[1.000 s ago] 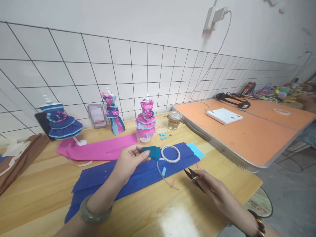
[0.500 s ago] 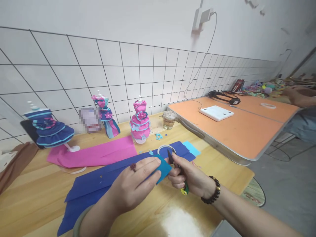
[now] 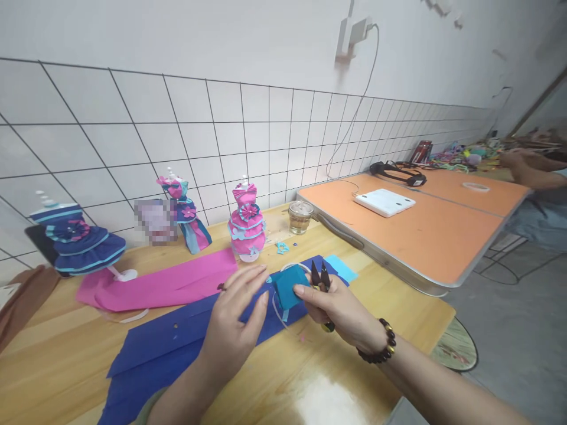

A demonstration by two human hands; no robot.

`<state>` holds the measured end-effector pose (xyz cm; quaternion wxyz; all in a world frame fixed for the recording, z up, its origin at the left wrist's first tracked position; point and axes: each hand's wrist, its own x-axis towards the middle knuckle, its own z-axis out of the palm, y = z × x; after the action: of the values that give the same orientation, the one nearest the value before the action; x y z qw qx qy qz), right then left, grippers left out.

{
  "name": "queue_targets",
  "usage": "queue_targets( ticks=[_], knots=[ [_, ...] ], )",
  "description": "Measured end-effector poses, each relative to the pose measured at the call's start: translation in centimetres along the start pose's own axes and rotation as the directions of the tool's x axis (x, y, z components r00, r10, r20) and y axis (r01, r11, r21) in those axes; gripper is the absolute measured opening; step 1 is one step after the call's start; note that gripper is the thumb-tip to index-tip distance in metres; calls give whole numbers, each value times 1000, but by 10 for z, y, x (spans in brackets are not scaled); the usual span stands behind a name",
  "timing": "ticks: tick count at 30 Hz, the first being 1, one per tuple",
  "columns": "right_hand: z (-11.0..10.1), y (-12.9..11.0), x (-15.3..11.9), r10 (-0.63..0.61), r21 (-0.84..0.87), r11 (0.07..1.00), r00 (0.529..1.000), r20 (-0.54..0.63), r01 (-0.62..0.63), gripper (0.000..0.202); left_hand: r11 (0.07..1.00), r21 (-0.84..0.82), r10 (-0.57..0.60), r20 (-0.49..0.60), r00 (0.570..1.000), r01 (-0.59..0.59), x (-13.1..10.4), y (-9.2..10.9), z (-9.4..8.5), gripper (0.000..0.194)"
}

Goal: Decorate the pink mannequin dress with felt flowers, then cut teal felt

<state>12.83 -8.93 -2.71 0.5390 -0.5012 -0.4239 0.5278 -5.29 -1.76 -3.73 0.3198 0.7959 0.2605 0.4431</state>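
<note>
Right hand [image 3: 340, 310]: teal piece [image 3: 290, 285] pinched under the thumb, snips [image 3: 325, 278] gripped alongside, blades pointing away from the body. Left hand [image 3: 234, 321]: fingers loosely spread, nothing visibly held, just left of the teal piece, which is roughly square, without clear long axis. Below: blue sheet [image 3: 163, 336]; beyond, pink sheet [image 3: 177, 282].

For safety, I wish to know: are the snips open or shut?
The snips in the right hand are open: a gap shows between their two dark blades.
</note>
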Motion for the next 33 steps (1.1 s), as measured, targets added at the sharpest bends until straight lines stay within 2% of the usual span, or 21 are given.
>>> queue_targets(
  ticks=[1,2,3,5,7,11,15,20,26,29,33],
  knots=[
    [0,-1,-1,-13,-17,1000,1000,-4,13,37,975,-127,-179,42,983,183,1,2,2,36],
    [0,-1,-1,-22,-36,999,1000,-8,22,36,908,-256,-302,147,942,331,2,4,4,39],
    [1,0,-1,-28,-53,998,1000,-11,27,35,833,-356,-356,242,903,424,3,6,5,42],
    [5,2,-1,-30,-72,997,999,-14,29,33,718,-471,-360,380,852,513,5,10,7,43],
    [10,5,0,-23,-85,996,1000,-5,23,33,666,-510,-363,417,834,545,6,12,8,36],
    [19,8,2,-12,-140,990,999,30,16,35,567,-557,-456,400,795,607,6,11,9,21],
    [21,10,4,-28,-194,981,999,-37,20,36,491,-587,-520,396,757,644,7,9,9,20],
    [20,14,9,-80,-208,977,991,-106,57,34,484,-583,-539,389,747,653,8,7,9,18],
    [20,14,11,-102,-216,973,991,-92,80,32,484,-589,-529,393,752,648,7,5,10,18],
    [20,14,9,-95,-226,972,990,-100,70,30,504,-569,-558,361,747,650,7,2,10,16],
    [20,18,9,-109,-226,969,993,-42,96,28,490,-582,-573,346,743,649,7,2,11,16]
  ],
)
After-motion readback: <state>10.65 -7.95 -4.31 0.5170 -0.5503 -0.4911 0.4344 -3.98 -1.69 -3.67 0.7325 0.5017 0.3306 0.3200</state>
